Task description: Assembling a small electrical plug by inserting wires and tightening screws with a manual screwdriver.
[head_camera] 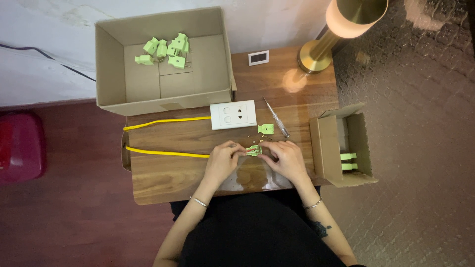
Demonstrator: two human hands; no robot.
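Note:
Both hands meet over a small light-green plug body (pixel 254 150) with brass parts, lying open on the wooden table (pixel 163 175). My left hand (pixel 222 159) pinches its left side, where a yellow cable (pixel 163 153) runs in. My right hand (pixel 284 157) holds its right side with the fingertips. Just above lies the plug's green cover (pixel 265 129), and beside that a screwdriver (pixel 277 118) with a clear handle.
A white wall socket plate (pixel 233 114) sits above the hands. A large open cardboard box (pixel 111 69) at the back left holds several green plugs (pixel 166 50). A small box (pixel 326 148) at the right holds two green pieces (pixel 348 161). A brass lamp (pixel 316 54) and a small white device (pixel 258 58) stand behind.

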